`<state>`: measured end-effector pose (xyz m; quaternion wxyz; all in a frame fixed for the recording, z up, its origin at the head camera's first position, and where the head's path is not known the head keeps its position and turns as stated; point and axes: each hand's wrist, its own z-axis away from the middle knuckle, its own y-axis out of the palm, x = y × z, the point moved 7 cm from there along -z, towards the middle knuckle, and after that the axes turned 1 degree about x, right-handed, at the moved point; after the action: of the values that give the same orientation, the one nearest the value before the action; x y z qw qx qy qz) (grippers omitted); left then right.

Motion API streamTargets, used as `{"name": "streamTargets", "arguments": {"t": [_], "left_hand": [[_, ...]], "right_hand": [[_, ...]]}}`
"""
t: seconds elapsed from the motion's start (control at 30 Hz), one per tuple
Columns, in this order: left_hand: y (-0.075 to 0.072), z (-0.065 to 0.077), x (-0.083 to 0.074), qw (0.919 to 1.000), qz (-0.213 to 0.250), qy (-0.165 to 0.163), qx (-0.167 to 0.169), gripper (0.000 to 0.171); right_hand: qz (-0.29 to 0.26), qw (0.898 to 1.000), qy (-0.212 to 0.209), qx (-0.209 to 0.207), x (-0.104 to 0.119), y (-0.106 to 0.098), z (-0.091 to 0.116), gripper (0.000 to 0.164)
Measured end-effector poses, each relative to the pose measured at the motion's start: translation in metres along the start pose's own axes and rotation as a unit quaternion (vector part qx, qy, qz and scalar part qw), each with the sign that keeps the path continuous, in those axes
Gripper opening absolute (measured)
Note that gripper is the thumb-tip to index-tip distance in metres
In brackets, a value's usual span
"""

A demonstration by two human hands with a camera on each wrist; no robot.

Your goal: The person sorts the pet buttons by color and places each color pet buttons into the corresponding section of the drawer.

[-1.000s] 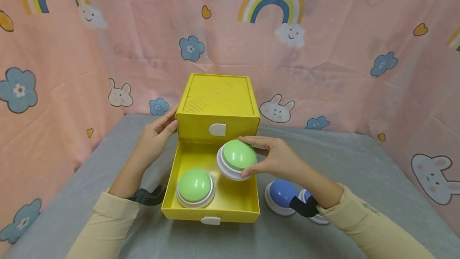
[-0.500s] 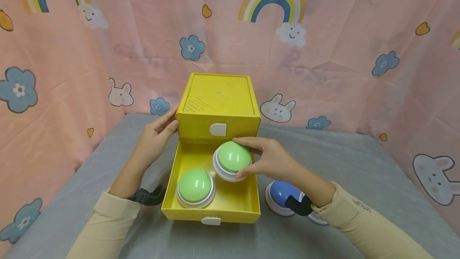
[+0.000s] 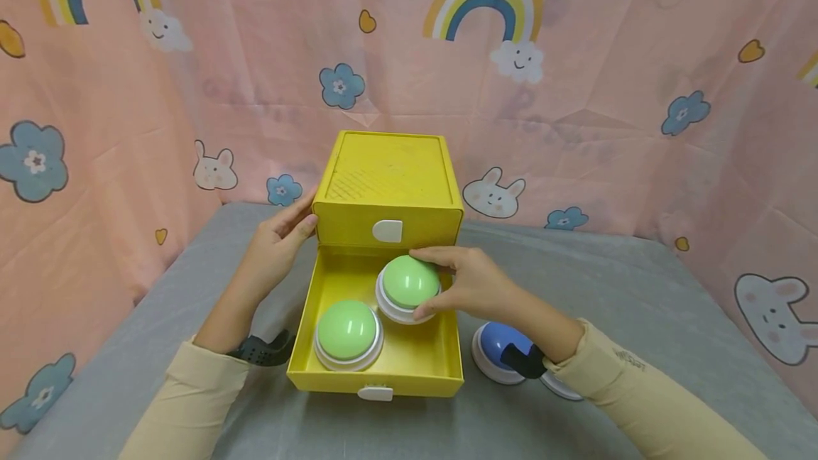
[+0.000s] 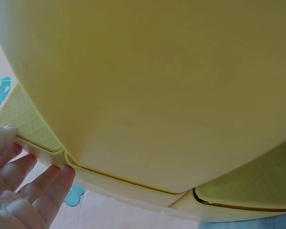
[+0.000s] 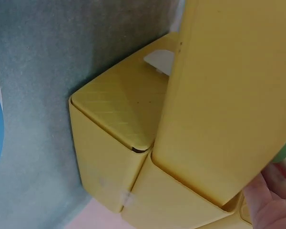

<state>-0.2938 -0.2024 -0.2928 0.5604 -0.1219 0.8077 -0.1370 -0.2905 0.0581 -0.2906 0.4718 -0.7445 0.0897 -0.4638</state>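
Note:
A yellow drawer cabinet (image 3: 393, 169) stands mid-table, with one drawer (image 3: 409, 355) pulled out below its top drawer. My left hand (image 3: 271, 250) rests against the cabinet's left side, thumb near the front corner. In the left wrist view its fingers (image 4: 52, 191) lie along the cabinet wall. Between thumb and fingers, my right hand (image 3: 479, 286) holds a green dome push button (image 3: 410, 282) with a white base, over the drawer's back right part. A second green button (image 3: 347, 330) sits inside at front left. The drawer's wall (image 5: 224, 95) hides most of the held button in the right wrist view.
To the right of the drawer, a blue dome button (image 3: 501, 345) rests on the grey table cover (image 3: 607, 289). Another white button base (image 3: 562, 385) peeks out behind my right wrist strap. A pink printed cloth (image 3: 409, 105) hangs behind and along both sides.
My right hand has moved left and slightly down with the green button, further over the drawer. The left hand and the cabinet have stayed in place.

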Motion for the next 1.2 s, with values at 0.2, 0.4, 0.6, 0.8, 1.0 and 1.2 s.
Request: {"name": "streamTargets", "arguments": {"t": [0.2, 0.4, 0.6, 0.8, 1.0, 1.2], "left_hand": [[0.001, 0.001, -0.005, 0.9999, 0.014, 0.001, 0.005, 0.05], [0.001, 0.001, -0.004, 0.9998, 0.019, 0.005, 0.004, 0.05], [0.001, 0.0, -0.002, 0.9999, 0.013, 0.009, 0.002, 0.051], [0.002, 0.001, -0.004, 0.9997, 0.022, 0.007, 0.004, 0.05], [0.001, 0.001, -0.005, 0.9997, 0.022, 0.005, 0.007, 0.05], [0.001, 0.001, -0.004, 0.9997, 0.022, 0.004, 0.007, 0.051]], "right_hand": [[0.052, 0.998, -0.023, 0.006, 0.006, 0.004, -0.004, 0.082], [0.081, 0.995, -0.051, 0.012, 0.009, 0.008, -0.005, 0.081], [0.099, 0.993, -0.06, 0.021, 0.01, 0.013, -0.006, 0.079], [0.115, 0.991, -0.047, 0.04, 0.01, 0.019, -0.007, 0.079], [0.122, 0.991, -0.035, 0.051, 0.009, 0.021, -0.008, 0.079], [0.13, 0.989, -0.023, 0.059, 0.011, 0.022, -0.01, 0.08]]}}
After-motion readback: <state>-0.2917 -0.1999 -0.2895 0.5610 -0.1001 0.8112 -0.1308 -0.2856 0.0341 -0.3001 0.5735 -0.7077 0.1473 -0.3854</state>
